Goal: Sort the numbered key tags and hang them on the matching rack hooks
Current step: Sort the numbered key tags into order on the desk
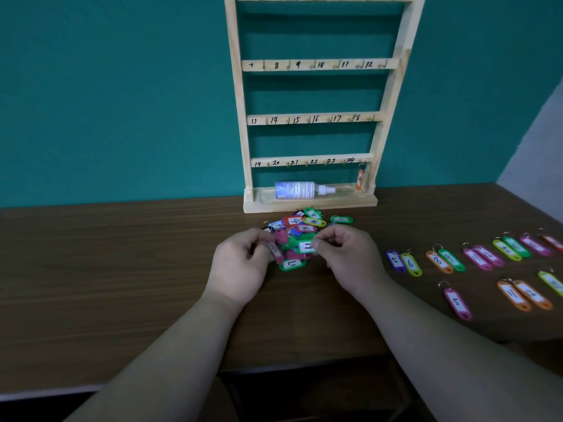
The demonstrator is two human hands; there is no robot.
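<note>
The left hand [243,263] pinches a pink tag [276,249], the right hand [347,254] a green tag [304,247]; both tags look light, stiff, slick plastic, best gripped by the edges.

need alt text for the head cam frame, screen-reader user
Two bare hands, left and right, pick through a heap of coloured numbered plastic key tags on a brown wooden table. Behind stands a pale wooden hook rack; sorted tags lie to the right.

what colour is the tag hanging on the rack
Orange, with a white number label. The tag hangs at the rack's bottom right in the head view.
</note>
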